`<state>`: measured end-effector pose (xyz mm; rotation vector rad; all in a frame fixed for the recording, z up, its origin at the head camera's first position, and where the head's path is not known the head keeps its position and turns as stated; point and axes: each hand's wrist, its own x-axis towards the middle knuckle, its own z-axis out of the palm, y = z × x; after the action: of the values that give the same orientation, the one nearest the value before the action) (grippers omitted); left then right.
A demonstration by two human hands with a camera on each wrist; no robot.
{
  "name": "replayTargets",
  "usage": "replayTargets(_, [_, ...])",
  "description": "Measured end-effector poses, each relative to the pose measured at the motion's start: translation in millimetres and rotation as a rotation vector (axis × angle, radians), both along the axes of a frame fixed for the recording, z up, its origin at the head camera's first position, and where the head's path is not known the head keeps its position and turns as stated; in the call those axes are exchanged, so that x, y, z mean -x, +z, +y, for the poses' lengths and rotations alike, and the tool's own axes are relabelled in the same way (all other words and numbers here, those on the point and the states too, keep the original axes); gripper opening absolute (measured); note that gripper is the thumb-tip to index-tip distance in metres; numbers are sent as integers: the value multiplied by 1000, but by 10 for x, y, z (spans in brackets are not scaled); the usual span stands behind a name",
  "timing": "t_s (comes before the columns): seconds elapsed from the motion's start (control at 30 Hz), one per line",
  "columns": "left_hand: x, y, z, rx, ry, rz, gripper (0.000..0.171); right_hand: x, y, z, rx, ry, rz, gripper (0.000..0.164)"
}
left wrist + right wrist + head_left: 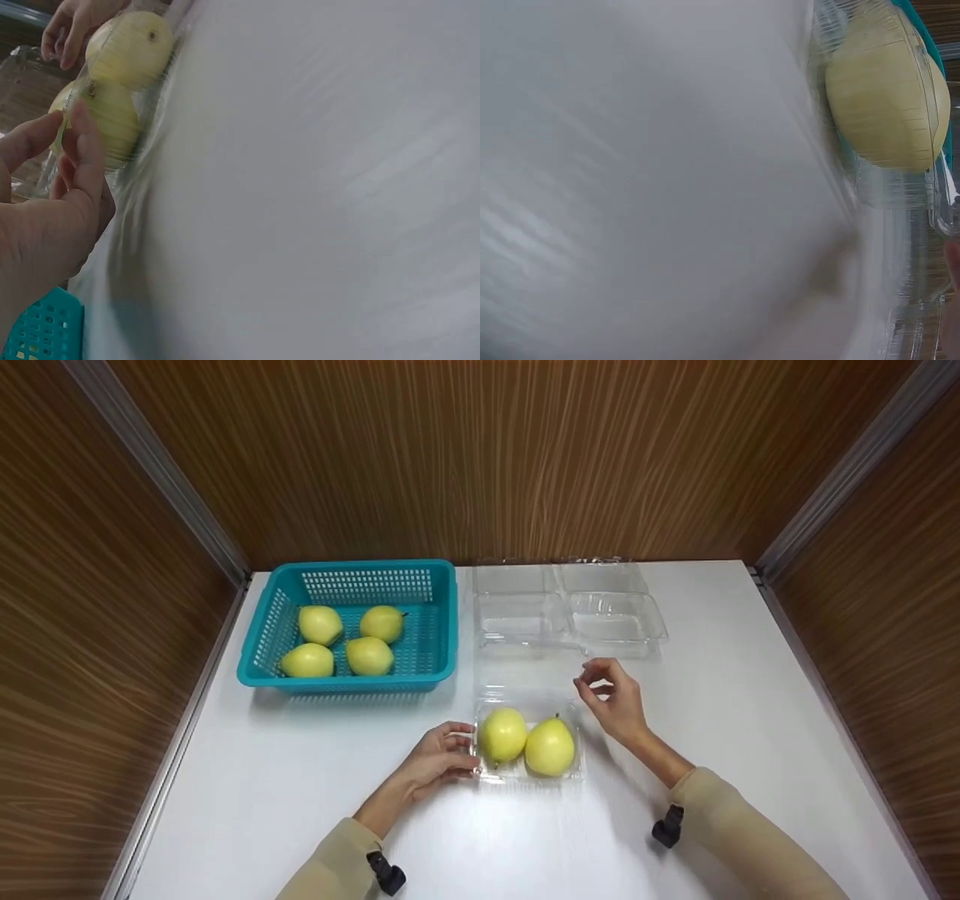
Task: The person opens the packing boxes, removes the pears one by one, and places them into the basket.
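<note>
A clear plastic clamshell box (531, 777) on the white table holds two yellow-green pears (503, 735). My left hand (437, 757) is at the box's left side. In the left wrist view, the thumb and fingers (86, 154) of this hand pinch its thin rim. Behind the pears, the box's see-through lid (525, 667) stands raised, faint against the table. My right hand (616, 701) is at the lid's right edge, thumb and forefinger curled together on it. Only a fingertip (952, 259) of that hand shows in the right wrist view, beside the clear plastic.
A teal basket (346, 681) with several pears (369, 657) stands at the back left. Clear open boxes (615, 619) sit at the back right, close behind the raised lid. Wood-grain panels (480, 465) wall the table at the back and sides.
</note>
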<state>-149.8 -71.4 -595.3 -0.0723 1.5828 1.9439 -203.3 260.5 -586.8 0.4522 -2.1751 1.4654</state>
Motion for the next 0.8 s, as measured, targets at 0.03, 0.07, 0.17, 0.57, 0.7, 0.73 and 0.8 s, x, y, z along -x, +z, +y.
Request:
replayTargets(0.03, [8, 1, -1, -3, 3, 2, 59, 12, 6, 1, -6, 2, -13, 28])
replayTargets(0.07, [20, 3, -1, -3, 9, -2, 58, 22, 13, 1, -12, -1, -28, 29])
replayTargets(0.17, [71, 16, -2, 5, 22, -13, 57, 43, 24, -8, -18, -14, -73, 31])
replayTargets(0.57, [318, 46, 57, 45, 72, -8, 47, -6, 285, -126, 75, 36, -147, 30])
replayTargets(0.7, [361, 42, 81, 51, 80, 0, 46, -14, 346, -144, 93, 46, -178, 31])
replayTargets(0.73, [367, 40, 84, 52, 80, 2, 46, -6, 340, -142, 97, 44, -188, 32])
replayTargets(0.8, [372, 34, 90, 49, 78, 4, 46, 16, 309, -132, 109, 34, -216, 33])
